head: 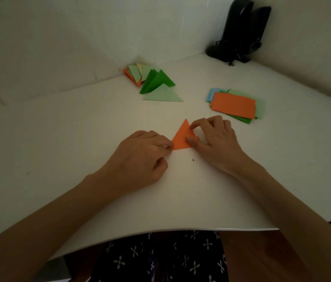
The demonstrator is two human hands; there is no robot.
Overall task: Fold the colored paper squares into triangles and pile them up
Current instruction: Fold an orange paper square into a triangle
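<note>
Two hands work one orange triangle point(182, 137) at mid worktop point(79, 129).
Left hand point(144, 151) pinches the left corner with curled fingers; right hand point(215, 139) grips the right side between thumb and bent fingers. Beyond lie the folded pile point(154, 82) and, to its right, the square stack point(233, 107).

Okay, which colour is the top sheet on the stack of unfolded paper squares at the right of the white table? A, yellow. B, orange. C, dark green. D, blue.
B: a flat orange paper sheet tops the stack of unfolded coloured paper squares, with green and blue edges showing beneath it.
</note>
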